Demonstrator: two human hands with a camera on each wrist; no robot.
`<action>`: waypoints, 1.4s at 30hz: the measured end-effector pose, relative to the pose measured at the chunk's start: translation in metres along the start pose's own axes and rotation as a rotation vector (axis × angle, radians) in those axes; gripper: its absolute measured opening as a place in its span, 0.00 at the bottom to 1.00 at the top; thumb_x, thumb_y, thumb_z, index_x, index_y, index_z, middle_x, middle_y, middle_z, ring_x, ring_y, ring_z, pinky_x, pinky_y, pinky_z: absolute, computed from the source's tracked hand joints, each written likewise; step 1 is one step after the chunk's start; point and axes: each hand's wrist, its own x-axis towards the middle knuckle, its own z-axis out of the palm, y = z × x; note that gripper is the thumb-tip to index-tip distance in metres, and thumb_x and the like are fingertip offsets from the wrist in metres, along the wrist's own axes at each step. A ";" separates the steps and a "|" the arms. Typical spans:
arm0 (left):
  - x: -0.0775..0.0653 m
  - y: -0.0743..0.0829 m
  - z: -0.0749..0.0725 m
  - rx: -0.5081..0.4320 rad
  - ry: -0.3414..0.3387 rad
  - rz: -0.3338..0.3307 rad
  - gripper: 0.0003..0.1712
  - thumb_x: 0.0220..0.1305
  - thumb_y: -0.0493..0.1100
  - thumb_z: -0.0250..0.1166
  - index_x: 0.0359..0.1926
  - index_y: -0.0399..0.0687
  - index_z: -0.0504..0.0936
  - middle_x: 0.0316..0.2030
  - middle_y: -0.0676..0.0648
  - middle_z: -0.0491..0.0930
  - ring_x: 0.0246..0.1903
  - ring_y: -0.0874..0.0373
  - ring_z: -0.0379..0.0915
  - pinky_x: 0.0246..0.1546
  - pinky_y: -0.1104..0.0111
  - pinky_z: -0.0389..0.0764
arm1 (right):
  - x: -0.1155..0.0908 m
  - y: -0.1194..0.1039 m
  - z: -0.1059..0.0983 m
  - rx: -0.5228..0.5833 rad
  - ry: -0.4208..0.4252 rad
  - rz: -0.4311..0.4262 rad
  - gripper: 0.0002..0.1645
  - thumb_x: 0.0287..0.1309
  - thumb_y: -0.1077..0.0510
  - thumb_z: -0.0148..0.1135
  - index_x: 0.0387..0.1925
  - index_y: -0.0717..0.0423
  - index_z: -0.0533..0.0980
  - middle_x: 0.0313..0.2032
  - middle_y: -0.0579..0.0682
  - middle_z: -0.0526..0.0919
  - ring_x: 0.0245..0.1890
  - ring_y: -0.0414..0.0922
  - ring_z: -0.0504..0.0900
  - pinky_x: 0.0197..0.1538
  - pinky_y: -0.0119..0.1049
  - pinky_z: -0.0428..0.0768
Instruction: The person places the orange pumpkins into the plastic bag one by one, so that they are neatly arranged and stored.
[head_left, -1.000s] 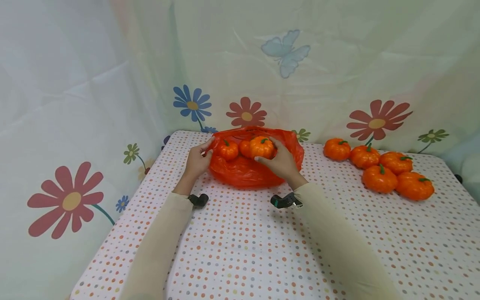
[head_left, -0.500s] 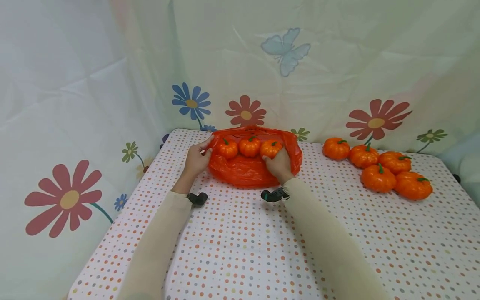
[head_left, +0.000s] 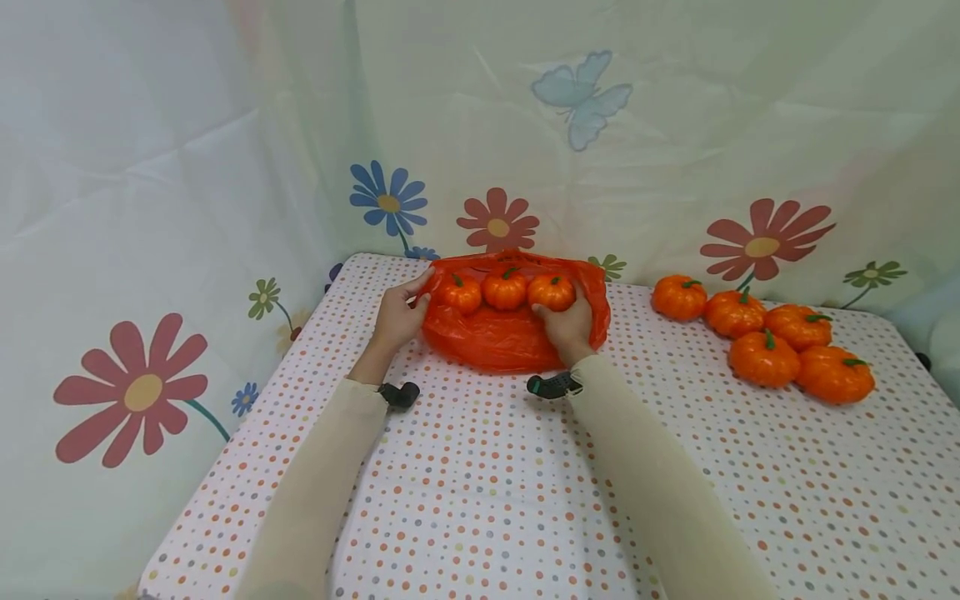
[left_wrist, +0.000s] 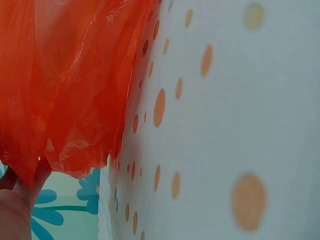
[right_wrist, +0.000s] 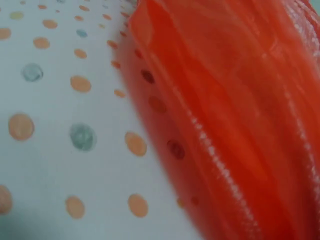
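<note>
At far edge of dotted tabletop (head_left: 465,500), L of ctr: red bag (head_left: 491,343), qty 1, thin plastic, lying w/ mouth open, back rim overlapping tabletop's far edge in head view, floral backdrop (head_left: 675,167) behind. Contents, one row inside mouth: L pumpkin (head_left: 460,294), mid pumpkin (head_left: 505,289), R pumpkin (head_left: 551,292); sm., orange, green stems, each just beside the next. L hand (head_left: 399,317): at bag's L rim, fingers (left_wrist: 39,175) pinching the plastic. R hand (head_left: 567,323): over bag's front, twd R end; fingers gripping R pumpkin, thumb at its nr side, others along its R side. Far R: pumpkin group (head_left: 767,358), qty 5, same type, 3 in back, 2 in front, bunched nr tabletop's far edge and R corner. Room: strip of tabletop btwn bag's R end and group; broad stretch from bag's front down to bottom of view, L sleeve (head_left: 322,483) and R sleeve (head_left: 652,467) reaching across it. Tabletop's L edge slants outside L sleeve, well apart fr. bag's front.
</note>
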 end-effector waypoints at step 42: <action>0.001 0.001 0.003 0.029 -0.012 0.007 0.29 0.70 0.34 0.56 0.68 0.62 0.71 0.69 0.54 0.70 0.70 0.54 0.64 0.65 0.57 0.73 | 0.012 0.005 -0.003 -0.197 -0.019 -0.006 0.47 0.67 0.51 0.59 0.78 0.50 0.46 0.73 0.59 0.62 0.71 0.56 0.64 0.77 0.47 0.58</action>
